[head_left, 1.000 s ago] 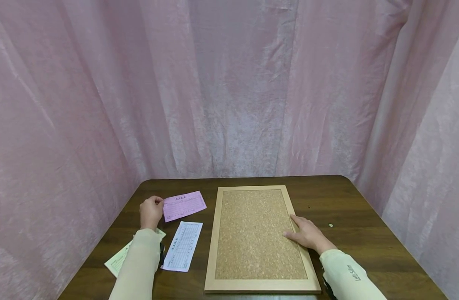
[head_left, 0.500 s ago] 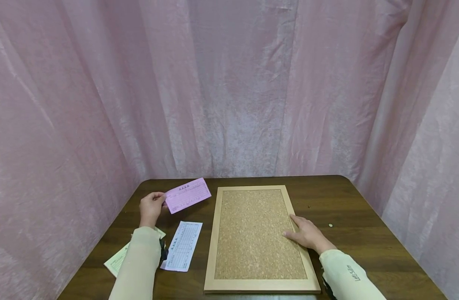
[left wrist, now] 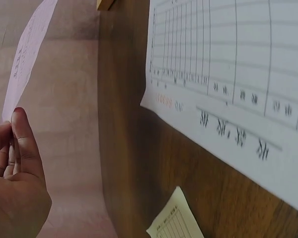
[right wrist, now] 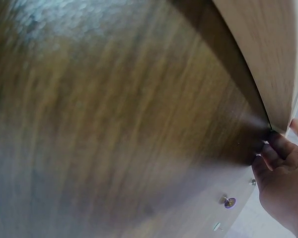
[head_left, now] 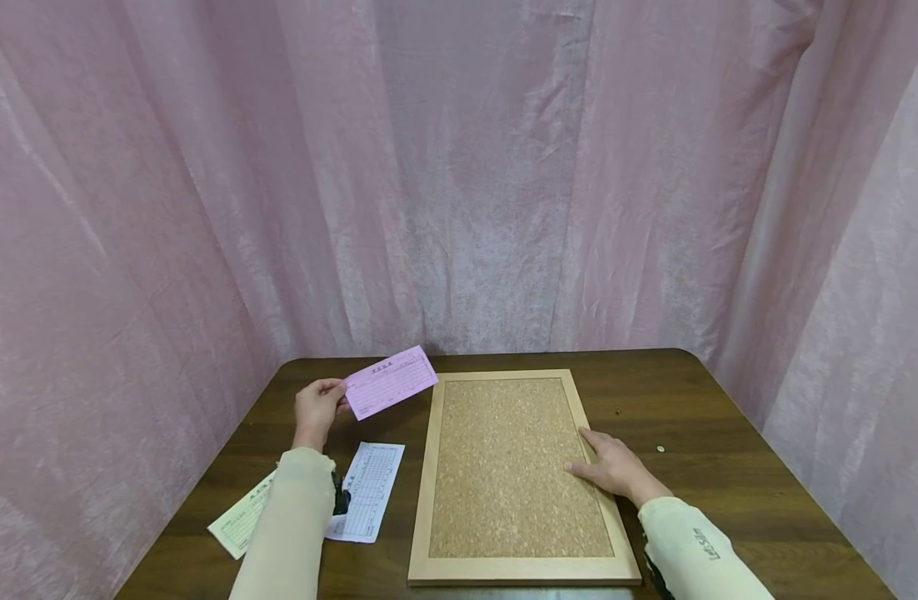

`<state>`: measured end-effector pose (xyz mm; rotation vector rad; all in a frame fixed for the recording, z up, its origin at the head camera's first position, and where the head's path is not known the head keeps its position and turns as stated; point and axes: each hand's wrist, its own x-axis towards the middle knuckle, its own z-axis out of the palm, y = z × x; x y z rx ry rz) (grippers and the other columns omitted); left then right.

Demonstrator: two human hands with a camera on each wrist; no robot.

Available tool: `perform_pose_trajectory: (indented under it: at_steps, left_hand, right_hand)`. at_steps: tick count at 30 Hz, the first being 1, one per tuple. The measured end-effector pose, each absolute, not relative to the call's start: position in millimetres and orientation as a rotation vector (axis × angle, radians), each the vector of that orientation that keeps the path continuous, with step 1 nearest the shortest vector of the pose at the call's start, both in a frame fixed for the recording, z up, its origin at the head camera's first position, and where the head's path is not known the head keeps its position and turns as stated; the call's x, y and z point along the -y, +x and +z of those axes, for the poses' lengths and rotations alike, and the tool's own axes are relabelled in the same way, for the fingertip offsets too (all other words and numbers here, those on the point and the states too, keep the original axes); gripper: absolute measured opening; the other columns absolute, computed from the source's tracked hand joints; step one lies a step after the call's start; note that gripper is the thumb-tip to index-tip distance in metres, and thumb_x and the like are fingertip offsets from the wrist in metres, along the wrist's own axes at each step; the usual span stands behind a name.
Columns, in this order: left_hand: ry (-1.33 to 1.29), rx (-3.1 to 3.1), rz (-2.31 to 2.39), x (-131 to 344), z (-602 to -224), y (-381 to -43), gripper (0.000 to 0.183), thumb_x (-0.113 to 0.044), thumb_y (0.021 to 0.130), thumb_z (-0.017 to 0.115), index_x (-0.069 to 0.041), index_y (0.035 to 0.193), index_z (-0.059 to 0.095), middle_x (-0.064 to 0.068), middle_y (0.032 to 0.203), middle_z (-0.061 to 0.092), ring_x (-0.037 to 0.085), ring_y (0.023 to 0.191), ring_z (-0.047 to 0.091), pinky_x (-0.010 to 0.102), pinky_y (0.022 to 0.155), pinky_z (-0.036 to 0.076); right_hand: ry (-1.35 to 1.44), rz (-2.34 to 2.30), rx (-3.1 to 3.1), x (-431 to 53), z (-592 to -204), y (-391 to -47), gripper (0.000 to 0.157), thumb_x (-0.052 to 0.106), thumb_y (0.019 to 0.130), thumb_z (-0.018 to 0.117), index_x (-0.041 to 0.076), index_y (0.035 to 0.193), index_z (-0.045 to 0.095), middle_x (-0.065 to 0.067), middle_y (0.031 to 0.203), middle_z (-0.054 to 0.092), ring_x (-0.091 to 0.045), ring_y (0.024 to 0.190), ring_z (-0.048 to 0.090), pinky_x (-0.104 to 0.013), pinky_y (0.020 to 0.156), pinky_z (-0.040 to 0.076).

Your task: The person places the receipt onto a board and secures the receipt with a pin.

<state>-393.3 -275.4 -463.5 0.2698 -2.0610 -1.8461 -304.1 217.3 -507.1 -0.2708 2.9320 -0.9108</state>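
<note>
Slip (head_left: 393, 383) juts beyond left grip (head_left: 316, 410).

**Item count, 1 worktop (head_left: 744, 500)**

Paper: 1 pink slip (head_left: 391, 382), 1 white slip (head_left: 372, 487), 1 pale green slip (head_left: 239, 517), so 3 total. Framed cork board (head_left: 515, 467): 1. Tacks (right wrist: 230, 202): 3 countable in right wrist view, 1 of them purple; too small for a sure count in head view. 1 set of left fingers (head_left: 333, 390), 1 set of right fingers (head_left: 594, 438).
</note>
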Motion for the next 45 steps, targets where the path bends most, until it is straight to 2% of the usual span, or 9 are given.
perform_pose_trajectory:
  at_steps: [5,7,12,18,24,30,36,41,45]
  left_hand:
    - [0.267,2.046,-1.884,268.9,-462.4,-395.1,0.023,-0.003,0.097,0.062,0.013,0.113,0.064,0.011,0.084,0.065,0.022,0.070,0.066,0.023,0.061,0.056]
    - [0.261,2.043,-1.895,265.8,-461.7,-396.1,0.024,-0.003,0.097,0.062,0.014,0.113,0.063,0.011,0.084,0.065,0.015,0.065,0.064,0.022,0.059,0.055]
    - [0.247,2.023,-1.928,255.8,-460.8,-398.9,0.023,-0.001,0.096,0.063,0.015,0.112,0.063,0.011,0.082,0.064,0.018,0.066,0.063,0.020,0.057,0.054]
    - [0.224,2.009,-1.989,244.0,-459.7,-403.6,0.022,0.001,0.095,0.063,0.015,0.112,0.063,0.009,0.081,0.063,0.024,0.072,0.064,0.026,0.062,0.057]
    - [0.202,2.009,-2.017,233.4,-458.9,-406.1,0.021,0.001,0.095,0.063,0.014,0.111,0.063,0.008,0.080,0.063,0.017,0.067,0.063,0.035,0.070,0.059]
    - [0.191,2.035,-2.019,219.9,-458.3,-408.9,0.019,0.000,0.096,0.063,0.012,0.110,0.065,0.009,0.081,0.063,0.020,0.071,0.063,0.027,0.064,0.057]
    - [0.150,2.056,-2.050,207.0,-459.2,-412.5,0.018,0.001,0.095,0.063,0.012,0.109,0.065,0.008,0.081,0.064,0.017,0.070,0.063,0.039,0.075,0.059]
    - [0.126,2.072,-2.051,194.9,-461.2,-414.4,0.017,0.001,0.095,0.063,0.012,0.108,0.065,0.009,0.081,0.065,0.019,0.071,0.063,0.031,0.068,0.058]
    - [0.112,2.085,-2.056,183.0,-461.8,-415.2,0.014,0.001,0.095,0.064,0.011,0.105,0.067,0.009,0.079,0.064,0.021,0.071,0.063,0.040,0.074,0.058]
  right_hand:
    - [-0.279,-0.917,-2.927,-216.2,-504.5,-303.1,0.083,0.045,0.092,0.069,-0.006,0.149,0.037,-0.034,0.145,0.040,-0.054,0.134,0.034,-0.065,0.103,0.033]
    - [-0.276,-0.920,-2.925,-216.5,-504.3,-303.1,0.083,0.044,0.092,0.069,-0.006,0.149,0.036,-0.035,0.146,0.039,-0.054,0.134,0.034,-0.065,0.103,0.033]
    - [-0.278,-0.915,-2.928,-218.2,-504.9,-304.3,0.083,0.044,0.092,0.069,-0.006,0.149,0.036,-0.035,0.145,0.039,-0.054,0.134,0.034,-0.064,0.104,0.033]
    - [-0.291,-0.914,-2.935,-219.9,-508.0,-305.6,0.082,0.043,0.092,0.069,-0.006,0.149,0.037,-0.034,0.144,0.041,-0.053,0.133,0.036,-0.064,0.104,0.034]
    - [-0.290,-0.905,-2.937,-219.8,-508.8,-306.2,0.081,0.043,0.092,0.068,-0.006,0.148,0.038,-0.034,0.144,0.041,-0.054,0.133,0.035,-0.064,0.104,0.033]
    - [-0.289,-0.895,-2.935,-218.8,-506.6,-306.4,0.080,0.042,0.092,0.068,-0.007,0.148,0.038,-0.034,0.145,0.041,-0.054,0.134,0.034,-0.064,0.104,0.032]
    - [-0.296,-0.873,-2.930,-216.7,-504.3,-309.0,0.082,0.044,0.092,0.067,-0.007,0.149,0.036,-0.033,0.146,0.040,-0.052,0.135,0.035,-0.063,0.105,0.033]
    - [-0.308,-0.848,-2.959,-214.8,-500.9,-311.2,0.083,0.046,0.091,0.068,-0.006,0.148,0.037,-0.036,0.145,0.038,-0.054,0.133,0.035,-0.064,0.103,0.034]
    - [-0.297,-0.845,-2.977,-212.3,-498.0,-314.0,0.082,0.045,0.092,0.067,-0.005,0.149,0.037,-0.036,0.148,0.034,-0.055,0.135,0.032,-0.067,0.103,0.032]
